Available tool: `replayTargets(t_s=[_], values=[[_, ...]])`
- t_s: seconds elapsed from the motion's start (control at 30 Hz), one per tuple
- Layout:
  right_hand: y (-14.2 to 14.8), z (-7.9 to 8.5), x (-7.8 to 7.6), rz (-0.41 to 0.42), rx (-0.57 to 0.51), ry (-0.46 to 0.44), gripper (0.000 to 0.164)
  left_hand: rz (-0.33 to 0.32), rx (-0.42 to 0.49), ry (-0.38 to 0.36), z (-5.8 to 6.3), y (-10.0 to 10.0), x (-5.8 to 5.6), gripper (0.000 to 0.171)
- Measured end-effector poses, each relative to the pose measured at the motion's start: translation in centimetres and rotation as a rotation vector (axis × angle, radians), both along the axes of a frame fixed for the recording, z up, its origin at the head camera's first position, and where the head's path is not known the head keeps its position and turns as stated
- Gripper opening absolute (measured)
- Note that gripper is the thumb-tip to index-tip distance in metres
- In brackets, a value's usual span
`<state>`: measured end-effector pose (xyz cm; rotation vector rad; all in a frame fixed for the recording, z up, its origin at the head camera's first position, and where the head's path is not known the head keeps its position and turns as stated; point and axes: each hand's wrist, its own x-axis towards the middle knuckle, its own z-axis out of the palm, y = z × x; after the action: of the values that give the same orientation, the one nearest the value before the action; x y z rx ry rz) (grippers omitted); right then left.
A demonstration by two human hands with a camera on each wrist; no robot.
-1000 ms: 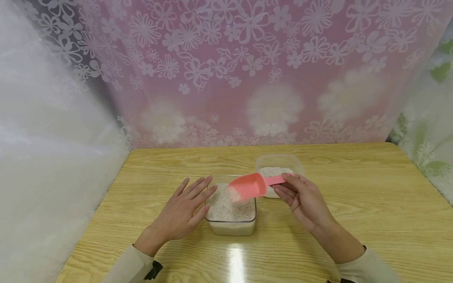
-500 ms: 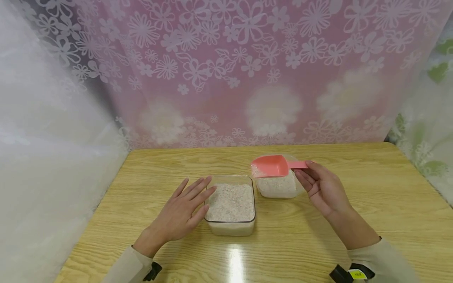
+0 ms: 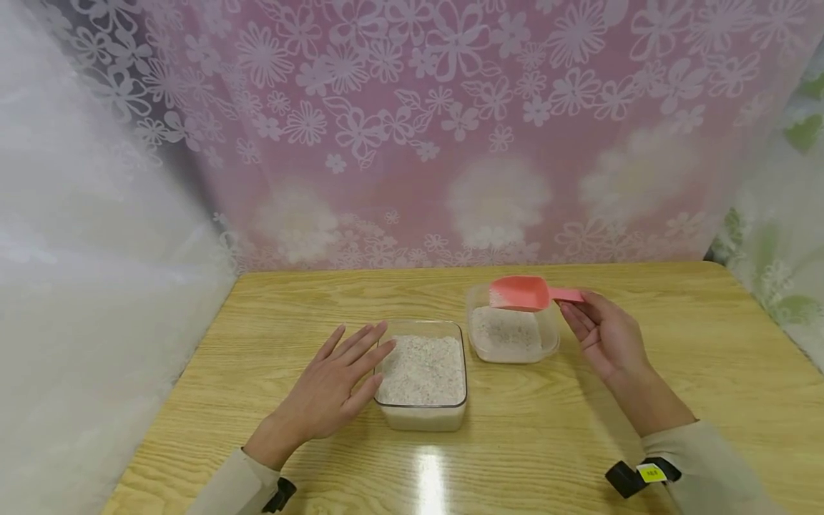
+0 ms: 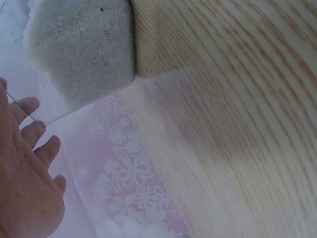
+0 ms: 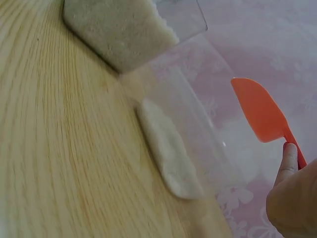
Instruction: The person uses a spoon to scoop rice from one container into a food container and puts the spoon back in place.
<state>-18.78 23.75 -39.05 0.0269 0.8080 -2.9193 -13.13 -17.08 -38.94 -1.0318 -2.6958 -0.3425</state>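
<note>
My right hand point(image 3: 608, 336) pinches the handle of a pink scoop point(image 3: 523, 295), holding it above the far side of a clear plastic tub point(image 3: 515, 356). Some white grains show at the scoop's front lip. White rice point(image 3: 508, 330) lies low in that tub. A larger clear container point(image 3: 425, 418) stands to its left, filled well up with rice point(image 3: 421, 372). Against this container's left rim rests my left hand point(image 3: 328, 393), fingers spread and straight. In the right wrist view the scoop point(image 5: 262, 111) is seen side-on, apart from the tub point(image 5: 213, 134).
Both containers stand on a wood-grain table point(image 3: 290, 300). Behind the table hangs a pink flowered curtain point(image 3: 399, 143), with a whitish sheet point(image 3: 116, 286) at the left. A dark strap point(image 3: 627, 478) with a yellow label is on the right sleeve.
My right hand has moved the scoop right and away from me, from over the larger container to above the smaller tub. The left hand stays in place.
</note>
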Motion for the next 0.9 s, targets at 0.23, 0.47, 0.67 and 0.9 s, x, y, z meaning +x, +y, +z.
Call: replayTargets(t_s=[0.23,0.47,0.67,0.9], values=[[0.8,-0.9,-0.7,-0.022,-0.001,-0.029,0.019,-0.002,0.008,0.011,0.0,0.0,0.0,0.049],[1.2,-1.7,-1.2,-0.019,0.033,-0.042,0.018,-0.001,0.007,0.009,-0.1,0.0,0.0,0.049],[1.3,-2.0,-1.3,-0.031,0.104,-0.006,0.017,-0.004,0.016,0.006,-0.2,0.1,0.0,0.048],[1.1,-1.9,-1.5,-0.079,0.212,-0.014,0.011,-0.003,0.016,0.005,-0.3,0.0,-0.1,0.048]])
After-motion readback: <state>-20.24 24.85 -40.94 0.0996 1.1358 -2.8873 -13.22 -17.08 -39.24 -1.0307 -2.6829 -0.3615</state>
